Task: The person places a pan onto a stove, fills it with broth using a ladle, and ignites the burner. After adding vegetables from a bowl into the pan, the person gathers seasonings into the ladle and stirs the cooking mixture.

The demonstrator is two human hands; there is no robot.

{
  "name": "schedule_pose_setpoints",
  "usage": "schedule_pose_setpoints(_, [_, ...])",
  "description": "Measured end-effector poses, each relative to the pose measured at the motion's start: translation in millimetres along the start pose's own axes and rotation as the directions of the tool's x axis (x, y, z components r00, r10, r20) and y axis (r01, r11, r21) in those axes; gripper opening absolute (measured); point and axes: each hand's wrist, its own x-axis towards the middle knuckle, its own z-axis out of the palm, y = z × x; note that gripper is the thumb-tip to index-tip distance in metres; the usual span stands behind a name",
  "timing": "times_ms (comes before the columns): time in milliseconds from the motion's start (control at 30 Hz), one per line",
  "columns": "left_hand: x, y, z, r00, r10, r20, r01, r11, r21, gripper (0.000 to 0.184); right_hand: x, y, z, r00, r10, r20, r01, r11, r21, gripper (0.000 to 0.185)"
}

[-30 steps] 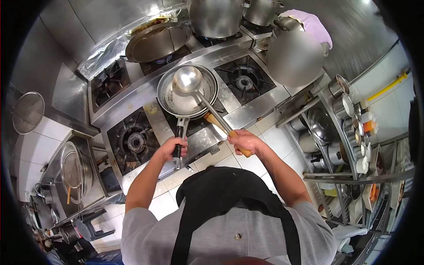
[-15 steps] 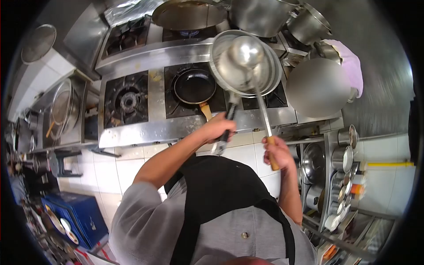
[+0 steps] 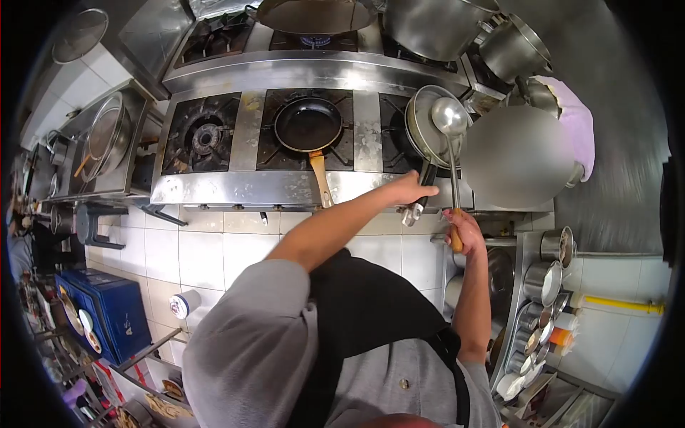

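Steel ladle (image 3: 449, 116) clasped in my right hand (image 3: 467, 232), I'm seemingly steadying a round silver pan (image 3: 421, 135), left hand (image 3: 414, 190) clamping its handle (image 3: 427, 174), near the metal stove (image 3: 235, 188)'s right edge.

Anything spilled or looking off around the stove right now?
Yes, a little: the steel stove has brownish-yellow stains between the left front burner and the middle one, and pale splotches along its front edge. They look like residue, though I can't tell of what.

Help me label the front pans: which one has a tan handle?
The black frying pan on the front middle burner; the silvery pan in the left hand has a black grip instead.
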Motion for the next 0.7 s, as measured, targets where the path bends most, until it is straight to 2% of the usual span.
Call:
schedule_pose_setpoints(33, [-24.7,13.0,-16.9,0.971,0.205,-0.120,-0.177,0.961,0.212,0.036,0.8,-0.2,-0.7,1.000,-0.019,-0.007,0.019,1.000,-0.003,0.026])
schedule_pose_setpoints(67, [-50.0,26.8,-33.9,0.887,0.398,-0.233,-0.263,0.852,0.452,0.039,-0.9,-1.4,-0.8,1.000,-0.019,0.009,0.019,1.000,-0.012,0.026])
schedule_pose_setpoints(100, [-90.0,35.3,-55.0,0.726,0.603,-0.330,-0.397,0.760,0.515,0.039,-4.4,-5.9,0.2,0.999,-0.004,-0.044,0.004,1.000,-0.020,0.026])
schedule_pose_setpoints(133, [-109.7,14.7,-76.5,0.628,0.611,-0.482,-0.317,0.767,0.558,0.032,-6.0,-11.0,1.3,0.996,0.004,-0.093,-0.007,1.000,-0.028,0.027])
schedule_pose_setpoints(167, [-143.0,4.3,-97.8,0.653,0.455,-0.606,-0.106,0.847,0.521,0.030,-6.9,-13.1,-5.1,0.998,0.009,-0.069,-0.013,0.999,-0.046,0.035])
schedule_pose_setpoints(200, [-161.6,-24.5,-114.6,0.593,0.308,-0.744,0.007,0.922,0.387,0.032,-1.8,-12.0,-11.8,0.999,0.006,-0.047,-0.008,0.998,-0.058,0.035])
schedule_pose_setpoints(233, [-167.9,-56.1,-126.0,0.511,0.143,-0.847,0.106,0.968,0.228,0.035,4.0,-8.4,-17.3,0.977,-0.144,-0.156,0.100,0.961,-0.259,0.040])
schedule_pose_setpoints(267, [-167.1,-75.0,-127.7,0.495,0.131,-0.859,0.120,0.969,0.217,0.035,8.3,-4.2,-18.6,0.925,-0.302,-0.229,0.173,0.874,-0.455,0.046])
schedule_pose_setpoints(300, [-165.5,-85.1,-125.3,0.594,-0.189,-0.782,0.037,0.977,-0.208,0.032,0.0,-14.3,-15.2,0.896,-0.356,-0.265,0.149,0.804,-0.576,0.049])
schedule_pose_setpoints(333, [-161.2,-91.6,-125.8,0.702,-0.421,-0.574,-0.009,0.801,-0.599,0.030,-6.7,-29.9,-9.8,0.857,-0.426,-0.289,0.125,0.717,-0.686,0.052])
schedule_pose_setpoints(367, [-160.2,-84.0,-126.1,0.819,-0.408,-0.404,-0.046,0.655,-0.754,0.028,-7.3,-27.8,-10.8,0.657,-0.731,-0.183,0.185,0.392,-0.901,0.041])
schedule_pose_setpoints(400, [-159.6,-75.8,-124.2,0.912,-0.338,-0.230,-0.044,0.477,-0.878,0.025,-19.5,-39.4,13.9,0.656,-0.737,-0.163,0.198,0.376,-0.905,0.041])
schedule_pose_setpoints(433, [-154.7,-76.1,-124.9,0.912,-0.329,-0.244,-0.067,0.469,-0.881,0.025,-44.0,-58.5,52.5,0.628,-0.746,-0.221,0.335,0.516,-0.789,0.036])
schedule_pose_setpoints(500, [-149.3,-86.3,-123.3,0.948,-0.178,-0.262,-0.106,0.599,-0.793,0.019,-44.6,-57.4,96.2,0.580,-0.803,-0.140,0.597,0.536,-0.597,0.022])
schedule_pose_setpoints(533, [-153.3,-87.2,-123.2,0.944,-0.177,-0.279,-0.129,0.581,-0.804,0.019,-59.5,-61.7,144.5,0.609,-0.793,0.001,0.645,0.494,-0.584,0.023])
schedule_pose_setpoints(567, [-160.2,-86.8,-125.0,0.956,-0.113,-0.271,-0.162,0.566,-0.808,0.018,-50.5,-54.8,171.5,0.787,-0.608,0.098,0.518,0.567,-0.641,0.025])
schedule_pose_setpoints(600, [-169.6,-86.1,-126.9,0.962,-0.049,-0.267,-0.198,0.548,-0.813,0.016,-44.0,-50.8,210.3,0.848,-0.493,0.194,0.471,0.533,-0.703,0.028])
schedule_pose_setpoints(633, [-182.8,-84.2,-127.3,0.958,-0.043,-0.283,-0.215,0.545,-0.810,0.014,8.0,-11.4,222.8,0.817,-0.502,0.282,0.537,0.485,-0.690,0.028])
schedule_pose_setpoints(667, [-202.2,-80.2,-127.1,0.949,-0.046,-0.313,-0.245,0.520,-0.818,0.014,30.5,12.8,249.9,0.896,-0.354,0.269,0.444,0.718,-0.535,0.030])
schedule_pose_setpoints(700, [-222.8,-75.9,-127.4,0.959,-0.038,-0.281,-0.214,0.554,-0.805,0.013,36.7,31.8,280.2,0.940,-0.186,0.286,0.285,0.889,-0.358,0.032])
